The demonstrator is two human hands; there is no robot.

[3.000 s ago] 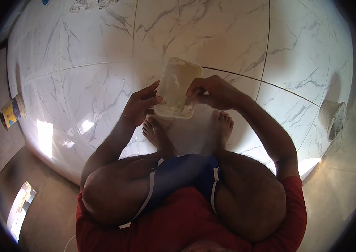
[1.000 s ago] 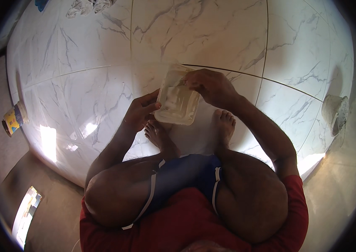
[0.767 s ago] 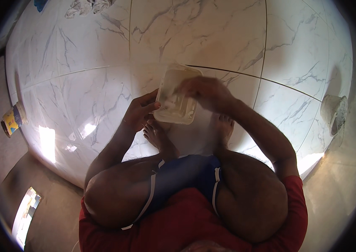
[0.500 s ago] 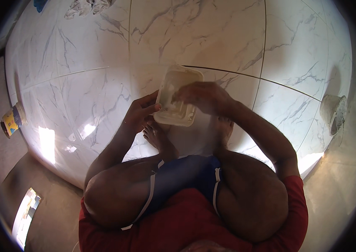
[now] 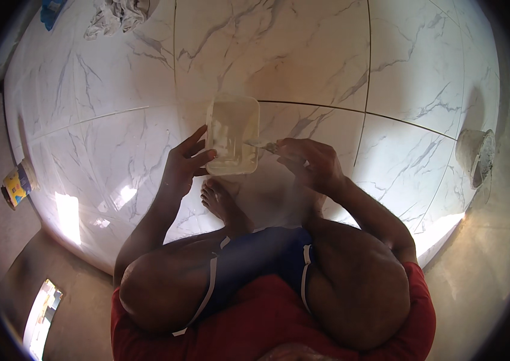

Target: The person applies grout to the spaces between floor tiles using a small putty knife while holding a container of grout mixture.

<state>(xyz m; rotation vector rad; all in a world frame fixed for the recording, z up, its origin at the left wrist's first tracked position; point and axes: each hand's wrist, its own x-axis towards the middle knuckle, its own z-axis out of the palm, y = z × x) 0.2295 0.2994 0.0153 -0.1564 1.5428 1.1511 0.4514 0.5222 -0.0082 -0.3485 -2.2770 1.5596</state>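
Note:
A whitish, translucent rectangular plastic tub [image 5: 257, 123] is held over the tiled floor, with pale paste smeared inside it. My left hand [image 5: 184, 163] grips its left wall, thumb toward the inside and fingers outside. In my right hand [image 5: 315, 163] is a small spatula [image 5: 261, 145], gripped between thumb and fingers. Its pale-coated blade points left and reaches the tub's right rim; whether it touches the rim I cannot tell. The handle is mostly hidden by my fingers.
White marble-patterned tiles [image 5: 303, 54] with dark joints [image 5: 309, 104] cover the floor. At the right lies a tilted, stained bucket [image 5: 468, 155]. A yellow and blue container [image 5: 19, 182] is at the left. Far left are crumpled pale cloth [image 5: 116, 17] and a blue item [image 5: 51, 12]. My bare foot [image 5: 222, 201] is below the tub.
My right hand has come out from over the tub to its right side, and the spatula now shows. The tub and my left hand have shifted left in view.

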